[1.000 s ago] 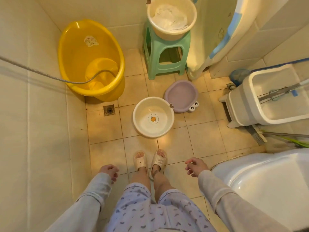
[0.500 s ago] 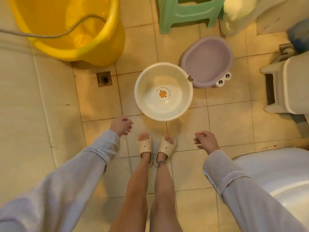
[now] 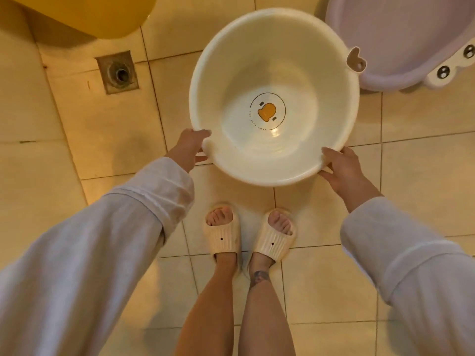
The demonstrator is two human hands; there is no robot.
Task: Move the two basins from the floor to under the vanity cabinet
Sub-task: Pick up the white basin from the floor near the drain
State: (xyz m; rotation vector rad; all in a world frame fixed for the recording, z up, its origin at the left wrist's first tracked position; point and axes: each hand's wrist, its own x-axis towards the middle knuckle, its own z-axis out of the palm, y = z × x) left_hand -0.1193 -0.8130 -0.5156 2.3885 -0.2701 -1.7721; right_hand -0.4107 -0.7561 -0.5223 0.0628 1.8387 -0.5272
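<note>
At centre frame, the left hand point(image 3: 191, 147) and right hand point(image 3: 339, 167) grasp opposite near rims of the round cream plastic basin point(image 3: 273, 96). Its bulk lies ahead of both sets of fingers. The lilac plastic basin point(image 3: 401, 39) sits at upper right, nearer the right hand.

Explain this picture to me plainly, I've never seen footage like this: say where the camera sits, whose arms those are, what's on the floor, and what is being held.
No machine here: the camera is worn on a person's head, looking down, so the arms and legs are that person's own. The left hand and right hand each grip the near rim of a white basin with a small yellow duck picture on its bottom. Whether it is lifted off the tiled floor cannot be told. Beside it, upper right, lies a purple basin with cartoon eyes. At the upper left is part of a yellow tub, with a floor drain just below it. The feet wear cream slippers.
</note>
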